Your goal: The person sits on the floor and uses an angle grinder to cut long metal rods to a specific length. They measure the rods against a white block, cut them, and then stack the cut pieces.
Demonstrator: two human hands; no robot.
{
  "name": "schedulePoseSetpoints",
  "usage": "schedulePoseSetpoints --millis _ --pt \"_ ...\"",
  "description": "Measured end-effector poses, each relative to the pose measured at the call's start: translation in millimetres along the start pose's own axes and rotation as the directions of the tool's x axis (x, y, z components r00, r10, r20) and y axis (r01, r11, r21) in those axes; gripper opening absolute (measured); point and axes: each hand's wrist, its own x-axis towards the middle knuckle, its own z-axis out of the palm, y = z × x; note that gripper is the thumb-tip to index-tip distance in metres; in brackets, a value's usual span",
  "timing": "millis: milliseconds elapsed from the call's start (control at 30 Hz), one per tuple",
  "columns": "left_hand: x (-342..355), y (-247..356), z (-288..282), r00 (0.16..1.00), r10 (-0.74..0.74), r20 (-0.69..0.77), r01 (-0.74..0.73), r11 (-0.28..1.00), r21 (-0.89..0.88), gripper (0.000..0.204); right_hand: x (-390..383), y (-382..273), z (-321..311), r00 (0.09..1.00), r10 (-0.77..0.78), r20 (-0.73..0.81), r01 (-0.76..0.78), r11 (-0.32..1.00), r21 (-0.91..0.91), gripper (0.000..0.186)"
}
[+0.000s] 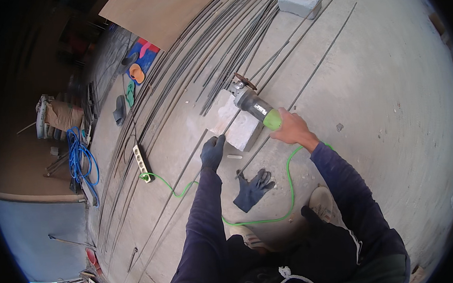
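My right hand (292, 128), bare, is wrapped round the green rear end of an angle grinder (258, 110). The grinder's brown disc (245, 81) sits at the far end, just beyond a pale concrete block (242, 132). My left hand (213, 152), in a dark glove, is closed round a thin steel rod (230, 123) that lies across the block. A loose dark work glove (253, 190) rests on the floor between my forearms. From the grinder runs a green cord (291, 179), which loops over the floor.
Many long steel rods (179, 51) spread across the floor ahead and left. Another block (299, 2) stands far off. A white power strip (142, 163) takes the green plug. Sandals (120, 110), a blue coiled hose (77, 161) and a wooden board (151, 16) are at the left.
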Motion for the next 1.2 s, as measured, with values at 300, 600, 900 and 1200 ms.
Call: schedulePoseSetpoints --millis 300,600,900,1200 --pt "-3.2 7.5 1.2 0.999 -0.054 0.002 0.054 0.998 -0.011 0.053 11.7 5.4 3.0 1.0 -0.024 0.005 0.024 0.999 -0.024 0.07" --pt "-4.2 6.7 0.4 0.999 -0.036 0.008 0.036 0.999 0.032 0.055 15.8 3.5 2.0 1.0 -0.005 0.019 0.006 0.997 -0.073 0.069" --pt "-2.7 1.5 1.1 0.997 -0.079 0.022 0.078 0.996 0.04 0.056 14.3 -3.0 2.3 1.0 -0.008 0.024 0.01 0.997 -0.071 0.069" --pt "-3.6 5.6 1.8 0.997 -0.082 0.015 0.081 0.995 0.059 0.055 16.8 2.0 4.3 1.0 -0.027 0.002 0.027 0.994 -0.104 0.07"
